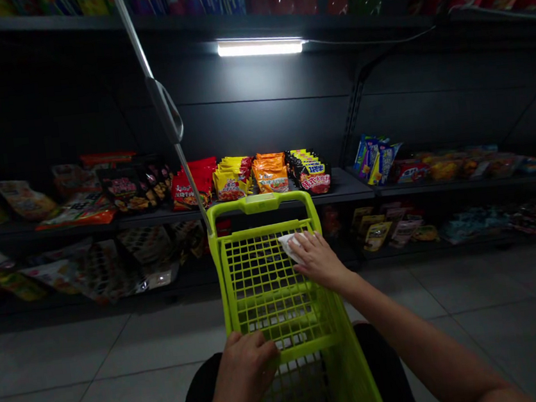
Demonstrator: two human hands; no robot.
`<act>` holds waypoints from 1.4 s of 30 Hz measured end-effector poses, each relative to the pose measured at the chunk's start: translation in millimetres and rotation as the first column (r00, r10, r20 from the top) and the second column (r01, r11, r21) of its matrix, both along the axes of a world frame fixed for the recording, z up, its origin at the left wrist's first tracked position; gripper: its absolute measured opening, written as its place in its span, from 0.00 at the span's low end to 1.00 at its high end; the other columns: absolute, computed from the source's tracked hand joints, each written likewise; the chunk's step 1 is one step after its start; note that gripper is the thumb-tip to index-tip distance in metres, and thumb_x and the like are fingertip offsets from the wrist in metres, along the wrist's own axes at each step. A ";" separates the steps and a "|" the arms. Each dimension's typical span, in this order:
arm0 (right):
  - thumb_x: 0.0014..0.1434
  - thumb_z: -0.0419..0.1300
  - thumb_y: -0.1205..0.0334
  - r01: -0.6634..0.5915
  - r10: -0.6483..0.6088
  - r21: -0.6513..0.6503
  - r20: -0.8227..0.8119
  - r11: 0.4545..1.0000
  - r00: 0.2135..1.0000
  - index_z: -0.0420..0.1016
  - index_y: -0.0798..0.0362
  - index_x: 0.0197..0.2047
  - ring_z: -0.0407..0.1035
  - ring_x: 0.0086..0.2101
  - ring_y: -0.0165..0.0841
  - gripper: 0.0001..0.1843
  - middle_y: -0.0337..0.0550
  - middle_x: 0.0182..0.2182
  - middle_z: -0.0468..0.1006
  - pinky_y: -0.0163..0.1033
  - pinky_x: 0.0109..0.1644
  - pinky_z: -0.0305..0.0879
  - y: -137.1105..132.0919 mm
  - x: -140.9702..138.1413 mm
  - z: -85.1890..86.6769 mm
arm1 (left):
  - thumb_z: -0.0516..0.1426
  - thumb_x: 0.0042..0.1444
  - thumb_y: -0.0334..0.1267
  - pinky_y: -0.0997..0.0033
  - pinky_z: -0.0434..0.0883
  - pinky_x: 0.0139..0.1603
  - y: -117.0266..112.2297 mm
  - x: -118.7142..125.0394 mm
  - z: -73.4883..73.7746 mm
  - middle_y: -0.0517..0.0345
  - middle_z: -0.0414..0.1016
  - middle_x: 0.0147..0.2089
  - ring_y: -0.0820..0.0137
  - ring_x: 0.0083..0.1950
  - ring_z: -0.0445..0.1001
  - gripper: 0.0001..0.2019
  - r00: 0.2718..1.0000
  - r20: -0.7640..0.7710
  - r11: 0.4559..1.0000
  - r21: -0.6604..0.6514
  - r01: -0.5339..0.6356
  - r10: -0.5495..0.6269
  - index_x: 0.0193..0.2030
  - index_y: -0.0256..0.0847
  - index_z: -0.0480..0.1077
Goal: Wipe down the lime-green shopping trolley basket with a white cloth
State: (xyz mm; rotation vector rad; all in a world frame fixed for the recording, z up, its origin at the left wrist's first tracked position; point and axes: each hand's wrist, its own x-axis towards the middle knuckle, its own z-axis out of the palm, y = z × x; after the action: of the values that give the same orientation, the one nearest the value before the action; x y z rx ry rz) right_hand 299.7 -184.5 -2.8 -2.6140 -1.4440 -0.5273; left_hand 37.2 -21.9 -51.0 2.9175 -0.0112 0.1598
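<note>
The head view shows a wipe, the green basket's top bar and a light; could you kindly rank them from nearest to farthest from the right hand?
1. Wipe: directly under the right hand.
2. Top bar: ahead, slightly left.
3. Light: beyond and well above the bar.

I see a dark shelf with red bags, yellow bags, orange bags and black bags on it.

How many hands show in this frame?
2: left hand at the left side of the green basket, right hand pressing a white cloth to its upper right. No others show.
</note>
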 end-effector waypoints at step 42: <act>0.66 0.57 0.69 -0.019 0.009 -0.058 -0.182 0.998 0.983 0.83 0.47 0.46 0.68 0.46 0.39 0.14 0.47 0.44 0.79 0.39 0.50 0.63 70.2 20.0 35.9 | 0.60 0.56 0.31 0.61 0.60 0.45 6.3 12.8 8.3 0.61 0.80 0.38 0.65 0.44 0.77 0.09 0.999 -0.046 1.000 -0.018 0.007 -0.008 0.38 0.51 0.79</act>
State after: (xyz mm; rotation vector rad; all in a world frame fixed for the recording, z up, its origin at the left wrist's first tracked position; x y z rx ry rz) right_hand 319.7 -114.2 33.1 -2.6150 -1.4398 -0.2399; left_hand 50.0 -15.7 -42.7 2.9020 -0.0139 0.0915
